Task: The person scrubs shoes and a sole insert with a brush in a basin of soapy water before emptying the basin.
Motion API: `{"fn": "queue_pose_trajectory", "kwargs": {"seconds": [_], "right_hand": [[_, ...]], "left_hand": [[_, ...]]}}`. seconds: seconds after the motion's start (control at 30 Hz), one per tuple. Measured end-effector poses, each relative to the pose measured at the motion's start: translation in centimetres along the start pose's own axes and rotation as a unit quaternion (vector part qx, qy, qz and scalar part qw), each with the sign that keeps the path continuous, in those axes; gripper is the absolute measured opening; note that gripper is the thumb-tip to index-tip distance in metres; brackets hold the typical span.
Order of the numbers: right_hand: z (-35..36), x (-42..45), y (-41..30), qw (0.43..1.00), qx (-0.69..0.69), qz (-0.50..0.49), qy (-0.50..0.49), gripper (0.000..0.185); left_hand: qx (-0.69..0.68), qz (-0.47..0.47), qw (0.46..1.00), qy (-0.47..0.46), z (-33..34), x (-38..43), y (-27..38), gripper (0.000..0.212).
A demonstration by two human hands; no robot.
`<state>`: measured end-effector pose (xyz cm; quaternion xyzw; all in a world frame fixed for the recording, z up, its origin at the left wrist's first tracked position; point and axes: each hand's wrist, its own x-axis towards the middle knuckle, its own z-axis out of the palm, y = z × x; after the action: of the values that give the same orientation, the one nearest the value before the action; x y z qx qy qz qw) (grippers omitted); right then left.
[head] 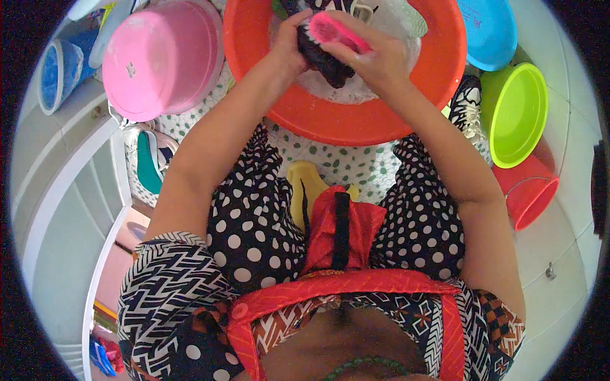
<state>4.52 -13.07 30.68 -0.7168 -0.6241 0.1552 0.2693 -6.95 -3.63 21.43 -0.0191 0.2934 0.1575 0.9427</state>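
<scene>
My left hand (pixel 290 45) grips a wet black shoe (pixel 329 66) over a large orange-red basin (pixel 343 121). In my right hand (pixel 381 62) is a pink scrub brush (pixel 336 33), its white bristles against the shoe's side. White suds (pixel 355 90) cover the water beneath. A pale green piece (pixel 413 19), perhaps a cloth or insole, lies at the basin's far right inside. The far end of the shoe, with black and white patterning near it, is partly cut off by the top edge.
An upturned pink basin (pixel 152 62) stands left, near shoes with a teal insole (pixel 148 164). At right are a black-and-white sneaker (pixel 467 107), a lime green basin (pixel 519 116), a red bucket (pixel 531 193) and a blue basin (pixel 491 33). A glass door (pixel 71 214) borders the left.
</scene>
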Motion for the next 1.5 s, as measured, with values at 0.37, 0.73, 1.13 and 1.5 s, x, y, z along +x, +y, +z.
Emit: {"fn": "queue_pose_trajectory", "kwargs": {"seconds": [0.37,0.73,1.13,1.5], "right_hand": [[-2.3,-5.7,5.4,0.986,-0.126,-0.062,-0.09,0.047],[-3.5,-5.4,8.9,0.965,-0.084,0.244,-0.051,0.045],[4.0,-2.8,20.4,0.958,-0.151,0.242,0.007,0.061],[-3.5,-1.7,6.3,0.883,0.372,0.286,0.012,0.03]], "left_hand": [[0.088,0.119,0.985,0.092,0.8,-2.3,0.0,0.049],[-0.036,0.019,0.999,0.001,1.0,-2.1,0.3,0.057],[-0.055,0.052,0.997,-0.007,0.4,-2.1,0.3,0.054],[-0.102,0.043,0.982,-0.15,-2.9,-2.0,-0.1,0.059]]}}
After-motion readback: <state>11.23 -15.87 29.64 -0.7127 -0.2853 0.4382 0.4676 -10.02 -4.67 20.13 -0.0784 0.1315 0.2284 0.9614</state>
